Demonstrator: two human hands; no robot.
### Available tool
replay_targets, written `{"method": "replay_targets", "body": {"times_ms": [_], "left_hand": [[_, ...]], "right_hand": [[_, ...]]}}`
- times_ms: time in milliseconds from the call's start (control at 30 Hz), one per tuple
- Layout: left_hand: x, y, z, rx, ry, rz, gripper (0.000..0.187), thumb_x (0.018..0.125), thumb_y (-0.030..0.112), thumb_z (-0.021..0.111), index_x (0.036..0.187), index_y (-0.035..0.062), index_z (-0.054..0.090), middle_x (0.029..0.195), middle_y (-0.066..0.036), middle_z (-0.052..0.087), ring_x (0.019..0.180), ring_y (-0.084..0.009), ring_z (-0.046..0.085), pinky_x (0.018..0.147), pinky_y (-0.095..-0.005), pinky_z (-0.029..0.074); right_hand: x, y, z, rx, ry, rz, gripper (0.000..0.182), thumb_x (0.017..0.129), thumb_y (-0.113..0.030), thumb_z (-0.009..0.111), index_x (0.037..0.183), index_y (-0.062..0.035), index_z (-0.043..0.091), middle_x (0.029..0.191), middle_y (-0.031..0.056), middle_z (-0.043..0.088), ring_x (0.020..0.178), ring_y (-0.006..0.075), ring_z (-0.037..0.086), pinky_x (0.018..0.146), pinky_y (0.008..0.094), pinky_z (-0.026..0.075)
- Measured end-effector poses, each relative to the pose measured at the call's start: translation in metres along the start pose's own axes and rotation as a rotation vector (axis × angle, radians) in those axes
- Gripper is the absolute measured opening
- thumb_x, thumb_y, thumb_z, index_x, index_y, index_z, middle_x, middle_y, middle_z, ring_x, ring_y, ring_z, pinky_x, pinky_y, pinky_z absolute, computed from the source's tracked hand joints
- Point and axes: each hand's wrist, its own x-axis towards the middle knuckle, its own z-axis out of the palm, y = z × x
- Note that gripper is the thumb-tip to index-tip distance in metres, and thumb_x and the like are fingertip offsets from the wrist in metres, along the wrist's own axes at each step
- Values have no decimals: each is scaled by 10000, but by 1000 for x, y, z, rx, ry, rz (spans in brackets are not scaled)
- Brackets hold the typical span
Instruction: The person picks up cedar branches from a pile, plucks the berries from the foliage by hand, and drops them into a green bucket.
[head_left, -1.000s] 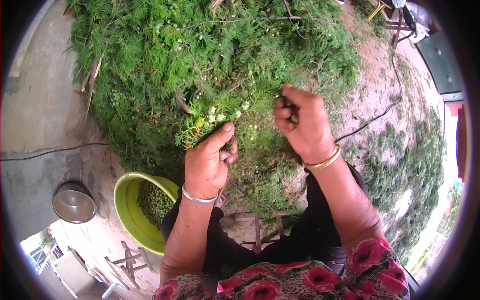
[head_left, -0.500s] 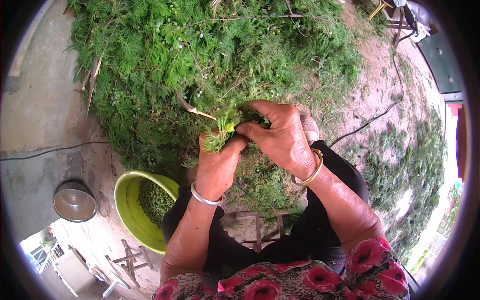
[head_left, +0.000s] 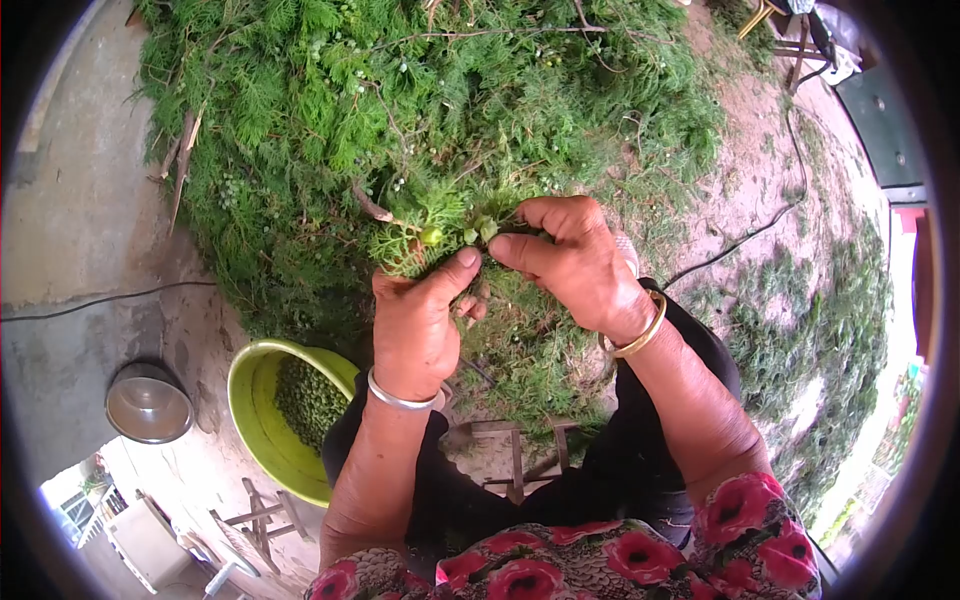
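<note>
My left hand (head_left: 420, 325) is closed round a sprig of cypress foliage (head_left: 410, 245), its thumb pressed along the stem. Pale green cones (head_left: 481, 231) show on the sprig between my two thumbs. From the right, my right hand (head_left: 590, 262) pinches the sprig's other side, thumb and forefinger close beside the cones. Exactly what lies between those fingertips is partly hidden. Beyond both hands spreads a large heap of cut cypress branches (head_left: 330, 130). A lime-green bucket (head_left: 247, 400), holding many small green cones (head_left: 308, 403), stands left of my knee.
A metal bowl (head_left: 150, 405) sits on the floor left of the bucket. Small wooden stools (head_left: 262, 520) stand at lower left. A black cable (head_left: 745, 243) crosses the ground on the right, with more greenery (head_left: 810, 350) scattered there. A broken branch (head_left: 372, 205) juts from the heap.
My hands have drawn slightly apart, left hand to the left and right hand to the right. The sprig has turned, and its cones now show between the thumbs.
</note>
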Motion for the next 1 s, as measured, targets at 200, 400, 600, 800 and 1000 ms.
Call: {"method": "replay_targets", "body": {"times_ms": [200,400,600,800,1000], "left_hand": [[2,3,-6,-159,-79,-57,152,828,56,630,970,69,580,784,-11,570,547,-133,432,524,-313,379],[4,3,-6,-114,47,-26,159,825,47,629,971,87,580,790,-4,568,565,-137,435,546,-331,385],[5,2,-5,-98,90,-28,205,809,42,645,995,103,586,834,-8,586,581,-139,439,548,-328,395],[3,-4,0,-14,62,23,222,762,-19,684,943,79,599,837,-32,632,649,-137,558,462,-281,399],[4,-8,0,-61,44,64,223,768,-39,665,958,59,604,842,-37,643,667,-127,582,463,-269,407]], "right_hand": [[1,-1,-4,1006,-143,260,104,842,-63,560,810,34,545,709,85,556,518,96,445,403,175,286],[3,-4,-2,915,-3,272,140,843,-70,448,859,50,518,728,136,557,500,117,415,406,203,269],[0,-15,-7,917,-67,293,94,807,-21,550,878,31,584,674,67,569,508,84,468,413,184,304],[1,-3,6,282,73,-3,53,758,-16,599,779,32,594,647,36,568,511,56,465,434,219,354],[1,-9,-3,495,55,229,98,736,-51,622,781,32,598,653,22,576,572,47,479,486,226,382]]}}
